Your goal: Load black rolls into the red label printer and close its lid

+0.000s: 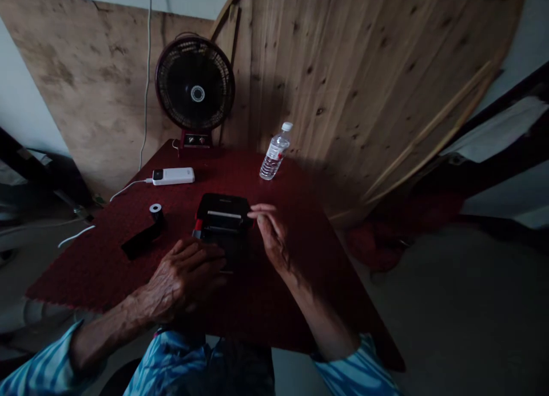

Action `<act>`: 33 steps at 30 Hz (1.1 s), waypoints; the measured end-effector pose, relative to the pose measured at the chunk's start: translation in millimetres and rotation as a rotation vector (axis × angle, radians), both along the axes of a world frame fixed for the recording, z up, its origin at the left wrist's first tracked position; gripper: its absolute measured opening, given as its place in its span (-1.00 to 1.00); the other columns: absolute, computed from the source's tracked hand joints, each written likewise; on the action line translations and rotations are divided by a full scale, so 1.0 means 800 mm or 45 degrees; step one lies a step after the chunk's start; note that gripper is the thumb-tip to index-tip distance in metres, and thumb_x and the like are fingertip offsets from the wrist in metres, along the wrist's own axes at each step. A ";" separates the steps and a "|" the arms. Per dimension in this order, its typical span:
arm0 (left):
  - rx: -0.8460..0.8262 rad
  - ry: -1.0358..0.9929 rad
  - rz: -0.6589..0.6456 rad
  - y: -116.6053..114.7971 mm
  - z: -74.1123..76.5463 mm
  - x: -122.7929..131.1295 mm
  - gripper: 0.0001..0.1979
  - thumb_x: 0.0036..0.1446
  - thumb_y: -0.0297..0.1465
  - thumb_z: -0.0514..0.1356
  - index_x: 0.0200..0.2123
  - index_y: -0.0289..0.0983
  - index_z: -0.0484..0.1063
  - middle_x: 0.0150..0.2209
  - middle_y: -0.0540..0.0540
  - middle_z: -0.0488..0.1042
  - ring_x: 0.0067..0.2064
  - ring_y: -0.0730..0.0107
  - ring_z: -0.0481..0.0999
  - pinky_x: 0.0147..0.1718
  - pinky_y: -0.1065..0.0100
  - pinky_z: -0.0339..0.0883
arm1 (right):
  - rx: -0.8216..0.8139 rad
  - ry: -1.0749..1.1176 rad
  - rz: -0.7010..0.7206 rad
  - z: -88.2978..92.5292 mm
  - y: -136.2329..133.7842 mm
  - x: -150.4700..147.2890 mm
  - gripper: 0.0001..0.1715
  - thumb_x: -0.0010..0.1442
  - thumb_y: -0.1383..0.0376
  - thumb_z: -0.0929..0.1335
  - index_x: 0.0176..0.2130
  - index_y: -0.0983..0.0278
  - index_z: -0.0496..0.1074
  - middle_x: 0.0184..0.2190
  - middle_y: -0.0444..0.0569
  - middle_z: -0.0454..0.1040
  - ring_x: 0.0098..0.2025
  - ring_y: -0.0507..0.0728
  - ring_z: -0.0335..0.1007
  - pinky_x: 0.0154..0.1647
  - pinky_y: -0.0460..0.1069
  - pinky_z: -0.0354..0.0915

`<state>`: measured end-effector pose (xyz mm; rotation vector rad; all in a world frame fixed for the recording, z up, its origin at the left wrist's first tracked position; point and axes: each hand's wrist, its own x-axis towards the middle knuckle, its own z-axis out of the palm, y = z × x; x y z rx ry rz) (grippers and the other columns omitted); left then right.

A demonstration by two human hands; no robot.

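Observation:
In front of me on the red table (291,213) lies a small black device (225,206), which looks like a portable printer with its cover raised. A pale bar runs across the cover, and red shows at the side. My left hand (182,270) lies over the near left part of the device, its fingers stretched out and hiding that part. On the other side, my right hand (272,233) has its fingertips at the right edge of the cover, fingers extended. No object is visible in either hand. A small roll (156,212) with a dark unrolled strip is left of the device.
A white power bank (174,176) with a cable lies at the back left. Behind it stands a round fan (195,87). A clear bottle (274,153) with a white cap stands near the back edge. Wooden boards (343,70) lean against the wall.

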<state>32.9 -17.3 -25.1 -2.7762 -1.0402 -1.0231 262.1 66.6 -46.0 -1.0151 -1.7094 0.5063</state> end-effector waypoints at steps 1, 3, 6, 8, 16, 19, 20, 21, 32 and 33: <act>-0.015 -0.028 0.005 0.002 0.002 -0.002 -0.81 0.31 -0.34 0.12 -0.10 -0.23 0.49 -0.10 -0.14 0.60 -0.06 0.27 0.56 -0.04 0.21 0.31 | 0.024 -0.012 0.008 -0.007 -0.009 0.001 -0.58 0.37 0.05 0.15 -0.23 0.16 0.47 -0.10 0.00 0.45 0.01 0.15 0.40 0.09 0.08 0.32; -0.031 -0.062 0.054 0.010 0.007 -0.008 -0.76 0.31 -0.29 0.12 -0.05 -0.24 0.46 -0.06 -0.19 0.57 -0.05 0.24 0.55 -0.07 0.20 0.33 | 0.051 -0.028 0.014 -0.019 -0.020 0.001 -0.60 0.38 0.07 0.16 -0.20 0.15 0.48 -0.07 0.00 0.45 0.03 0.17 0.39 0.08 0.10 0.32; 0.007 -0.015 0.220 0.023 0.011 -0.017 -0.58 0.30 -0.16 0.10 0.12 -0.27 0.34 0.07 -0.28 0.48 0.06 0.10 0.48 -0.04 0.12 0.31 | 0.077 -0.042 -0.009 -0.032 -0.024 -0.001 -0.60 0.38 0.07 0.14 -0.17 0.12 0.48 -0.05 0.00 0.45 0.05 0.18 0.38 0.08 0.13 0.32; 0.023 0.079 0.261 0.029 0.008 -0.022 -0.47 0.28 -0.08 0.10 0.18 -0.29 0.28 0.12 -0.31 0.45 0.13 0.03 0.43 0.01 0.08 0.28 | 0.077 -0.047 -0.025 -0.036 -0.024 -0.002 -0.59 0.39 0.07 0.13 -0.15 0.11 0.47 -0.04 0.00 0.44 0.05 0.18 0.39 0.09 0.13 0.32; 0.068 0.211 0.263 0.030 -0.006 -0.025 -0.39 0.23 -0.10 0.17 0.22 -0.33 0.20 0.14 -0.33 0.44 0.19 -0.03 0.37 0.11 0.03 0.18 | 0.059 -0.079 -0.001 -0.041 -0.027 0.003 -0.66 0.39 0.14 0.14 -0.10 0.08 0.46 0.01 -0.01 0.42 0.10 0.16 0.37 0.12 0.12 0.32; 0.036 0.179 0.257 0.030 -0.009 -0.026 -0.37 0.21 -0.11 0.20 0.24 -0.31 0.20 0.15 -0.33 0.43 0.19 -0.03 0.37 0.12 0.01 0.18 | 0.070 -0.086 0.012 -0.045 -0.028 0.002 -0.64 0.40 0.12 0.13 -0.10 0.09 0.45 0.00 0.00 0.42 0.09 0.14 0.39 0.11 0.09 0.33; 0.004 0.153 0.248 0.029 -0.009 -0.027 -0.37 0.21 -0.11 0.21 0.24 -0.29 0.20 0.17 -0.32 0.42 0.20 -0.03 0.37 0.13 0.01 0.18 | 0.070 -0.063 0.012 -0.047 -0.029 0.002 -0.62 0.41 0.10 0.13 -0.10 0.10 0.45 0.01 0.00 0.42 0.09 0.14 0.39 0.11 0.09 0.33; -0.054 0.116 0.234 0.028 -0.010 -0.028 -0.38 0.22 -0.12 0.20 0.25 -0.28 0.20 0.19 -0.31 0.40 0.20 -0.02 0.37 0.14 0.01 0.18 | 0.060 -0.030 0.007 -0.051 -0.030 0.001 -0.61 0.40 0.08 0.12 -0.08 0.10 0.45 0.02 0.01 0.42 0.10 0.14 0.38 0.12 0.10 0.32; -1.277 -0.788 0.485 0.032 0.032 -0.025 -0.45 0.16 -0.12 0.17 0.16 -0.26 0.33 -0.03 -0.16 0.53 -0.02 0.12 0.50 -0.08 0.22 0.36 | -0.613 0.343 -0.083 -0.067 -0.028 -0.005 -0.35 0.28 -0.17 0.16 0.09 0.17 0.37 0.10 0.03 0.47 0.18 0.25 0.32 0.24 0.22 0.18; -1.316 -0.766 0.469 0.037 0.034 -0.025 -0.43 0.13 -0.12 0.19 0.15 -0.27 0.35 -0.09 -0.15 0.54 -0.08 0.14 0.51 -0.13 0.22 0.36 | -0.623 0.332 -0.054 -0.065 -0.028 -0.005 -0.37 0.28 -0.16 0.17 0.08 0.17 0.39 0.09 0.01 0.48 0.18 0.25 0.33 0.24 0.21 0.19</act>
